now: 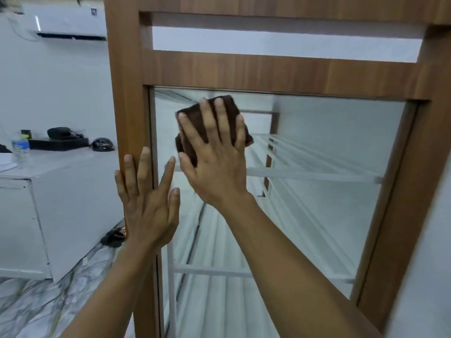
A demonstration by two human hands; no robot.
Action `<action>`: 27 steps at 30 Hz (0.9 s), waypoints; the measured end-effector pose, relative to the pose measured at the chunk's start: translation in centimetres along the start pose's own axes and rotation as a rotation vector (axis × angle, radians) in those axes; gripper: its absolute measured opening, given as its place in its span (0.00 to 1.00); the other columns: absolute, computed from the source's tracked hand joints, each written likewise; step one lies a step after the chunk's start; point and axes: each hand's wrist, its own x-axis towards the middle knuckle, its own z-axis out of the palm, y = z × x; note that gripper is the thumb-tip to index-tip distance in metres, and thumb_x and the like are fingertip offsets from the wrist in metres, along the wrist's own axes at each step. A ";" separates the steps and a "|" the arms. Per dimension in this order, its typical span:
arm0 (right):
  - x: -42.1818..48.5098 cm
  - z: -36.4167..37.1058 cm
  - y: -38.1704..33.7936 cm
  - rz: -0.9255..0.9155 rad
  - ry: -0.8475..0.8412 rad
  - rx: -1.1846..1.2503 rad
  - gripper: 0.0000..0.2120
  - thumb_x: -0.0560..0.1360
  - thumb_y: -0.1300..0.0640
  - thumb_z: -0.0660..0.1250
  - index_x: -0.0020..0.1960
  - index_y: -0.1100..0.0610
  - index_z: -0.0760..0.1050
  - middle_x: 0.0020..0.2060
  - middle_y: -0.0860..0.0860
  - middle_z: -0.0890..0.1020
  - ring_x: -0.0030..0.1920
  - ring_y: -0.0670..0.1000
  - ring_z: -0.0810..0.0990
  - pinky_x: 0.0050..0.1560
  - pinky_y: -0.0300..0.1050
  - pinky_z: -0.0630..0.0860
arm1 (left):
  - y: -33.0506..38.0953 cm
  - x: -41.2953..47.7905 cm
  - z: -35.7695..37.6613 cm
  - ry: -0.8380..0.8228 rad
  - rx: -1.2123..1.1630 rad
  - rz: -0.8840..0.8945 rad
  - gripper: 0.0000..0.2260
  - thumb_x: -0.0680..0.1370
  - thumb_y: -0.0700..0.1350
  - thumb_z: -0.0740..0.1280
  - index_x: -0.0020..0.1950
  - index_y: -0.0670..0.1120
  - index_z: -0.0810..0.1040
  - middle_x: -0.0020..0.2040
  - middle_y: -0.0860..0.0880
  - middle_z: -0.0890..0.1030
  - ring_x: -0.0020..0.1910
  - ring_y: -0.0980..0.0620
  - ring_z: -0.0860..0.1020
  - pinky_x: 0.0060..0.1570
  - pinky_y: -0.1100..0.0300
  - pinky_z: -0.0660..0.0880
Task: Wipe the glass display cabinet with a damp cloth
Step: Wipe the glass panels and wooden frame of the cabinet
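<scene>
The cabinet frame (pixel 127 98) is brown wood-grain — smooth, faintly satin. Its glass pane (pixel 329 147) is glossy and reflective. The cloth (pixel 192 118) is dark brown, soft and matt; far left, a clear plastic bottle (pixel 20 150).

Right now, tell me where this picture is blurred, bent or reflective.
Head view: the wooden frame bows outward, wide-angle distortion; the glass shows faint pale reflections over the white shelves; forearms smear toward the bottom edge; the right hand on the brown cloth stays fairly sharp; lighting is soft and even.
</scene>
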 end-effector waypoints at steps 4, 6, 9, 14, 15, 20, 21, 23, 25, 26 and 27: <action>-3.1 0.0 2.9 0.073 0.028 -0.019 0.30 0.79 0.41 0.62 0.79 0.45 0.62 0.81 0.55 0.57 0.81 0.57 0.51 0.80 0.62 0.44 | -1.4 -0.4 0.3 0.044 -0.004 0.040 0.25 0.82 0.50 0.54 0.80 0.49 0.61 0.82 0.41 0.51 0.81 0.38 0.49 0.79 0.38 0.47; -4.2 -0.7 5.0 0.336 0.097 -0.048 0.30 0.79 0.41 0.61 0.79 0.45 0.62 0.81 0.56 0.57 0.81 0.59 0.50 0.80 0.64 0.45 | -1.7 -0.6 0.7 0.069 0.006 0.055 0.25 0.82 0.51 0.53 0.80 0.49 0.61 0.82 0.41 0.52 0.81 0.38 0.49 0.79 0.37 0.50; -2.4 -0.7 4.1 0.509 0.151 -0.026 0.31 0.78 0.42 0.61 0.79 0.46 0.62 0.80 0.58 0.57 0.81 0.61 0.49 0.78 0.67 0.46 | -1.5 -0.4 0.9 0.088 0.020 0.060 0.25 0.82 0.52 0.53 0.81 0.50 0.58 0.82 0.41 0.52 0.81 0.38 0.50 0.78 0.38 0.50; -1.7 1.9 -3.5 -0.071 -0.027 0.007 0.30 0.79 0.42 0.62 0.79 0.45 0.61 0.81 0.55 0.58 0.81 0.57 0.51 0.80 0.62 0.44 | -2.0 -0.7 0.6 0.089 -0.069 0.048 0.25 0.82 0.50 0.53 0.78 0.42 0.64 0.81 0.41 0.54 0.82 0.43 0.48 0.79 0.40 0.50; -2.3 2.3 -3.5 -0.080 -0.031 0.008 0.30 0.79 0.42 0.62 0.79 0.45 0.62 0.81 0.54 0.58 0.81 0.56 0.51 0.80 0.61 0.44 | -2.3 -0.9 0.5 0.096 -0.091 0.058 0.26 0.82 0.50 0.54 0.78 0.40 0.64 0.81 0.41 0.55 0.82 0.44 0.47 0.79 0.41 0.50; -1.3 0.6 1.5 0.444 0.167 -0.039 0.30 0.78 0.41 0.62 0.78 0.47 0.65 0.79 0.60 0.59 0.80 0.63 0.52 0.78 0.66 0.48 | -3.8 -1.8 0.6 0.085 -0.161 0.149 0.27 0.81 0.48 0.55 0.79 0.41 0.59 0.83 0.48 0.48 0.82 0.45 0.48 0.79 0.43 0.54; -0.2 0.3 1.7 0.548 0.205 -0.045 0.29 0.78 0.41 0.61 0.78 0.48 0.65 0.79 0.61 0.59 0.80 0.64 0.53 0.78 0.68 0.49 | -3.8 -1.9 0.6 0.085 -0.166 0.143 0.27 0.81 0.49 0.55 0.79 0.41 0.58 0.83 0.48 0.48 0.83 0.45 0.48 0.79 0.43 0.55; 1.0 0.5 0.1 0.511 0.187 -0.058 0.30 0.78 0.41 0.61 0.78 0.48 0.64 0.79 0.62 0.59 0.80 0.65 0.53 0.77 0.69 0.49 | -3.5 -1.9 0.6 0.081 -0.187 0.120 0.26 0.81 0.49 0.54 0.78 0.40 0.60 0.82 0.45 0.53 0.82 0.46 0.48 0.78 0.41 0.56; -0.6 1.7 -2.9 0.220 0.065 -0.028 0.31 0.79 0.41 0.61 0.80 0.46 0.61 0.80 0.59 0.56 0.81 0.62 0.50 0.79 0.66 0.44 | -3.4 -2.1 0.5 0.097 -0.223 0.111 0.26 0.81 0.48 0.53 0.77 0.39 0.62 0.80 0.41 0.57 0.82 0.47 0.48 0.78 0.40 0.57; -2.5 2.4 -4.4 0.092 -0.003 -0.009 0.31 0.79 0.41 0.60 0.80 0.45 0.60 0.81 0.57 0.54 0.81 0.60 0.47 0.79 0.65 0.42 | -3.5 -2.3 0.6 0.106 -0.240 0.108 0.25 0.82 0.49 0.52 0.77 0.39 0.63 0.80 0.41 0.58 0.82 0.47 0.48 0.77 0.39 0.58; -5.0 3.1 -5.3 0.018 -0.061 0.002 0.30 0.80 0.41 0.60 0.80 0.45 0.59 0.81 0.55 0.53 0.82 0.57 0.45 0.79 0.64 0.41 | -3.6 -2.6 0.6 0.112 -0.257 0.108 0.25 0.82 0.50 0.51 0.77 0.39 0.63 0.80 0.41 0.58 0.82 0.48 0.49 0.77 0.39 0.58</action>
